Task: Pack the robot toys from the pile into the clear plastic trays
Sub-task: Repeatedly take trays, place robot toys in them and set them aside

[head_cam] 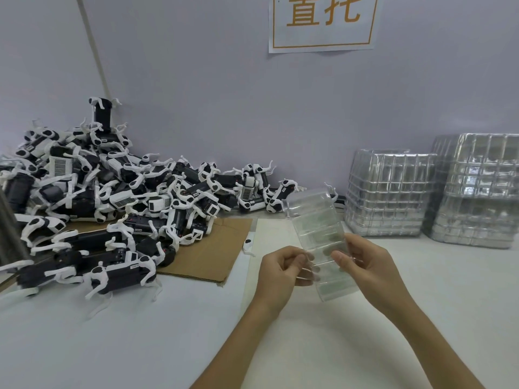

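Both our hands are on one clear plastic tray (316,228), held up off the white surface (323,346). Our left hand (283,269) pinches its near left edge with curled fingers, and our right hand (365,266) grips the opposite edge, thumb on top. The tray tilts away from us and its compartments look empty. Through the glare it may be one tray or a few nested together; we cannot tell.

We judge this the opening step: a tray in hand, no toy packed yet. Next we would need to lay the tray flat on the surface below it, free one hand, and reach left of the tray to the pile of robot dog toys (112,192). Their legs interlock, so lifting one may drag others.

Right of the tray stand two stacks of clear trays (390,192). Left of the tray, a cardboard sheet (213,248) lies under the pile's edge. A loose white part (248,244) sits beside the sheet, in the reaching path. Above the tray, a paper sign (323,23) hangs on the wall.
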